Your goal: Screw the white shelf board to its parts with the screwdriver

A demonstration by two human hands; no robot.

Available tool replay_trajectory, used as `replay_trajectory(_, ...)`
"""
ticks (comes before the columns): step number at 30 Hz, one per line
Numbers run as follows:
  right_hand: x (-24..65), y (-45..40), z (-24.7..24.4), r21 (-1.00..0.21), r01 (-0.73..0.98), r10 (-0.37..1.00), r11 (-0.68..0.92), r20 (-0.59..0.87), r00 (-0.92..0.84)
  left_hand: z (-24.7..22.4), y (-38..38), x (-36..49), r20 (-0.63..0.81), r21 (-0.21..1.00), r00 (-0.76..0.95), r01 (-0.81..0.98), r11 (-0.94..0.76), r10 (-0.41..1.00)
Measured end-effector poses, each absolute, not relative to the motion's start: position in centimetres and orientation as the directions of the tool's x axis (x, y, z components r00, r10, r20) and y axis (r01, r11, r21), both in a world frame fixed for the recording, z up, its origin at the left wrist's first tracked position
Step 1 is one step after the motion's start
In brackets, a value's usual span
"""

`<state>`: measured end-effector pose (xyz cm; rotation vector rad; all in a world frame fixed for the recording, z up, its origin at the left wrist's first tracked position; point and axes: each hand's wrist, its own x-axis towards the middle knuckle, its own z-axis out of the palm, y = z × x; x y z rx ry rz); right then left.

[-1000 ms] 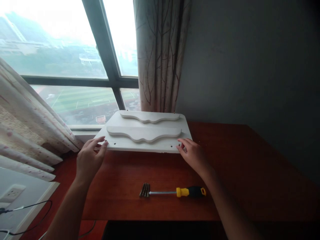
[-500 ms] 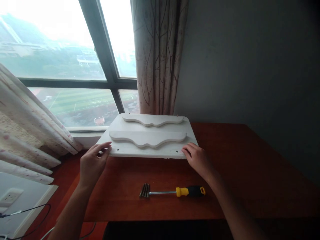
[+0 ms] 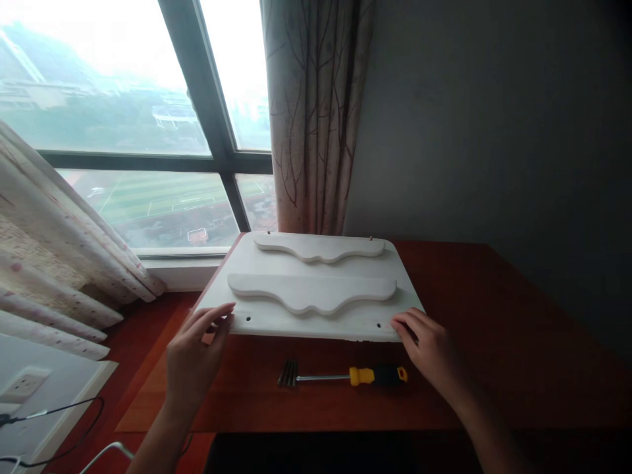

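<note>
A white board [image 3: 316, 268] with rounded far corners lies over the brown table, two wavy-edged white strips on its top face. Its near-left corner is pinched between the thumb and fingers of my left hand [image 3: 197, 352]. At the near-right corner, my right hand [image 3: 429, 345] grips the board the same way. Two dark holes show along the near edge, between my hands. Nearer to me lies a screwdriver [image 3: 378, 376] with a yellow and black handle, its tip beside several screws [image 3: 287, 373].
The brown table [image 3: 498, 355] reaches right to a grey wall. Behind the board hangs a patterned curtain [image 3: 318, 118], next to a large window [image 3: 123, 105]. A wall socket [image 3: 24, 385] and cables are at the lower left.
The board has come nearer to me and shifted right, with both my hands on it. The screwdriver and screws have stayed in place.
</note>
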<state>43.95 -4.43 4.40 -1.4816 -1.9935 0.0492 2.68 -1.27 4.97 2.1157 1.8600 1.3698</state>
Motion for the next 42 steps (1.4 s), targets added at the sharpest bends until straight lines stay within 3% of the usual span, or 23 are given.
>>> replay_trajectory(10, 45.7, -6.3, 4.4, -0.343, 0.896, 0.875, 0.283, 0.475, -0.094, 4.9, -3.4, 4.8, 0.624, 0.493, -0.069, 0.807, -0.324, 0.778)
replay_trajectory(42, 46.6, -7.5, 4.0, -0.506, 0.828, 0.899, 0.242, 0.438, 0.005, 4.9, -4.6, 5.9, 0.646, 0.467, -0.065, 0.822, -0.327, 0.761)
